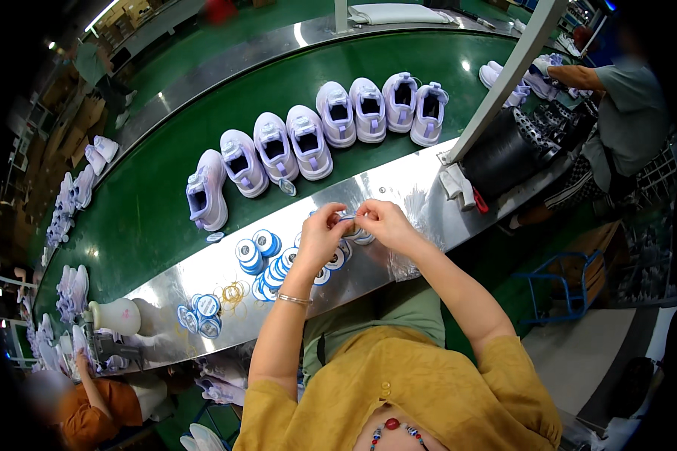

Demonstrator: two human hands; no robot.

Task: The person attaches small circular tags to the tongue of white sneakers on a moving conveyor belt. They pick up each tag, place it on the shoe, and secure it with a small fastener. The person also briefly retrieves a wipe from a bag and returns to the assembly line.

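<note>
My left hand and my right hand meet over the steel ledge, fingertips pinched close together. Between them shows the edge of a round tag, white with blue, mostly hidden by the fingers. Below and left of the hands lie piles of round blue-rimmed tags, some partly behind my left forearm. Farther left is a smaller pile of tags, with thin yellowish loops beside it. Beyond the ledge several pale lilac sneakers stand in a row; a tag hangs at one of them.
The sneakers stand on a green conveyor belt bordering the steel ledge. A grey post rises at the right, near a white cloth bundle. One co-worker handles shoes at right; another sits lower left beside a white lamp-like fixture.
</note>
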